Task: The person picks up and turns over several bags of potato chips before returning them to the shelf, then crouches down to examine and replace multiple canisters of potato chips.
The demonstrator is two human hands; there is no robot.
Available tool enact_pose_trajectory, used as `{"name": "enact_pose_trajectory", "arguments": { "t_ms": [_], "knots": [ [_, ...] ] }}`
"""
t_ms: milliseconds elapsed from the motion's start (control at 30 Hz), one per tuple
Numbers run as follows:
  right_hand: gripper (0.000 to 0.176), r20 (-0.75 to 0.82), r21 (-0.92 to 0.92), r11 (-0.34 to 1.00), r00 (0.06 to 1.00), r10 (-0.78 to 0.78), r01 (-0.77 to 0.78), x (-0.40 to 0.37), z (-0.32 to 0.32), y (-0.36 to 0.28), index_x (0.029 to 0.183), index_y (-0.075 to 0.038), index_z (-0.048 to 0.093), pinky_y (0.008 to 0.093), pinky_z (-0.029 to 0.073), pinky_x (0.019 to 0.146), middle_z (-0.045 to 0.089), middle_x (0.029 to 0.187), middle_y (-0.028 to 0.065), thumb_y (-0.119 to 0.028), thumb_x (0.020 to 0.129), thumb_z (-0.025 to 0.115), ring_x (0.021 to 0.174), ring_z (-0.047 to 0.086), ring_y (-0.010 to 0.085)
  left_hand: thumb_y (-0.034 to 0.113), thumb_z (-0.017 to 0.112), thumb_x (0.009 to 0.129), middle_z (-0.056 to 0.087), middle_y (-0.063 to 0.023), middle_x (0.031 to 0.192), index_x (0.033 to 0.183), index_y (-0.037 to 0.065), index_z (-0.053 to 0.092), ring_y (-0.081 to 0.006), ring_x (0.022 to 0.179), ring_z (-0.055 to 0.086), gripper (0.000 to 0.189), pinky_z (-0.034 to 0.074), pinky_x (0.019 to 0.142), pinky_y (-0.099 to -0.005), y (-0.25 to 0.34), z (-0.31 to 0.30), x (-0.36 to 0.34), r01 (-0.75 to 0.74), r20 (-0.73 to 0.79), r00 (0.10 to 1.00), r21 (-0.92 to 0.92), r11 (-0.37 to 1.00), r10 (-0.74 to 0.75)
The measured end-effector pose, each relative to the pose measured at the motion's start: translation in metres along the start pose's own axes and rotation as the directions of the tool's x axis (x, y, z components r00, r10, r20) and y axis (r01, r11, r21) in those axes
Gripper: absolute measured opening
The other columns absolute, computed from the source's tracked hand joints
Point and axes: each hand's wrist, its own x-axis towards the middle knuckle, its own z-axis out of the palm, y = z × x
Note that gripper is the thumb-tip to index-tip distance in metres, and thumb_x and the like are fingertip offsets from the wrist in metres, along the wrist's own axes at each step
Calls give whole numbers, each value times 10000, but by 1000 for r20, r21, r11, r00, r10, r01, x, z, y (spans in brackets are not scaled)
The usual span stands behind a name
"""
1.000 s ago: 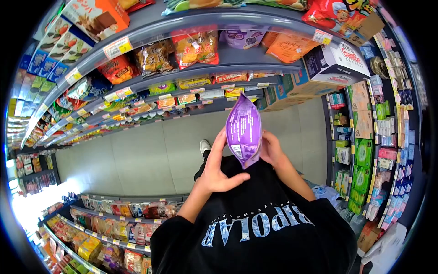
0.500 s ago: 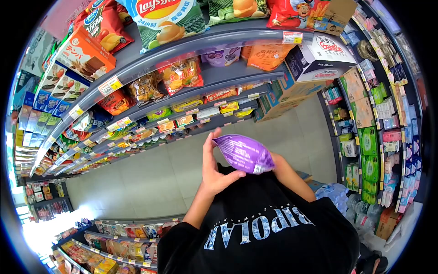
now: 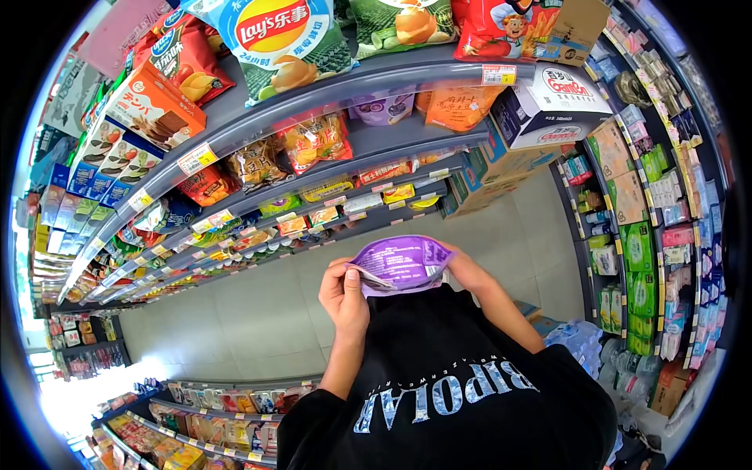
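Note:
A purple snack bag [image 3: 403,262] with small white print is held up in front of the black shirt. My left hand [image 3: 345,296] pinches its left end, thumb on the near side and fingers curled behind. At the bag's other end is my right hand [image 3: 460,266], its fingers mostly hidden behind the purple wrapping, the forearm reaching in from the right. The bag's near edge bows toward me and the printed face is turned up.
A curved snack shelf [image 3: 329,90] runs across the top, with a Lay's bag [image 3: 274,39] on it. A white and dark box [image 3: 552,106] stands at its right end. More shelves [image 3: 619,227] line the right side. Tiled floor [image 3: 258,313] lies between.
My left hand has gone from open beside the bag to pinching its left end. The bag has turned and its near edge now bows outward. The view has shifted slightly.

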Motion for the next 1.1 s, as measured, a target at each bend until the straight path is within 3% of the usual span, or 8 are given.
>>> {"name": "enact_pose_trajectory", "arguments": {
  "t_ms": [67,100,200,333,467,667,767,1100],
  "knots": [
    [604,26,-48,984,985,-169,171,-8,10,-22,1401,58,509,373,354,1142,578,1394,149,-443,1084,391,1297,522,217,68,599,1004,612,-123,1087,1045,-38,599,-139,922,560,114,459,840,-273,1,-3,1,-1,-26,1000,11,1000,1],
    [587,20,111,958,963,-268,264,-14,21,-34,1373,73,527,393,335,1152,540,1433,178,-418,1072,416,1333,501,260,69,595,1005,607,-121,1092,1051,-37,596,-137,923,555,115,454,839,-270,2,-4,-1,0,-32,999,40,999,1],
    [554,99,-167,812,829,-550,559,-19,43,-75,1373,81,518,396,320,1160,511,1457,206,-374,1069,436,1363,480,289,62,589,1004,603,-120,1100,1061,-35,592,-137,928,549,112,446,842,-267,2,-5,-4,-4,-46,999,37,999,6],
    [422,3,-378,767,829,-559,519,-24,56,-82,1289,98,577,394,394,1108,601,1344,228,-239,1062,460,1285,557,322,54,585,1001,603,-119,1111,1075,-34,594,-142,944,553,116,449,861,-275,1,-5,-7,-25,-80,997,-30,999,22],
    [353,-115,-503,733,805,-581,458,-24,60,-74,1199,115,619,364,479,1002,670,1229,222,-175,1054,480,1139,647,301,60,583,1004,607,-125,1108,1072,-37,605,-155,968,558,121,448,883,-286,10,-4,-4,-32,-18,999,82,996,34],
    [273,-220,-414,821,832,-510,394,-29,57,-77,1150,104,658,314,522,911,714,1163,175,-103,1035,522,1039,680,213,66,575,1012,609,-130,1093,1080,-41,614,-166,979,557,133,440,881,-289,12,-2,-6,-55,62,997,151,987,46],
    [282,-226,-416,834,848,-479,361,-34,57,-81,1182,99,643,303,522,917,711,1186,169,-109,1047,509,1047,666,178,69,573,1016,617,-136,1089,1076,-41,620,-172,963,561,135,442,870,-290,9,0,-8,-69,78,995,164,984,57],
    [293,-161,-408,743,759,-631,531,-29,55,-88,1224,77,614,384,482,1038,679,1244,219,-105,1057,457,1199,644,317,65,590,1009,635,-154,1107,1059,-56,628,-183,978,580,136,463,869,-299,14,11,-7,-119,121,989,260,958,90]
  ]
}}
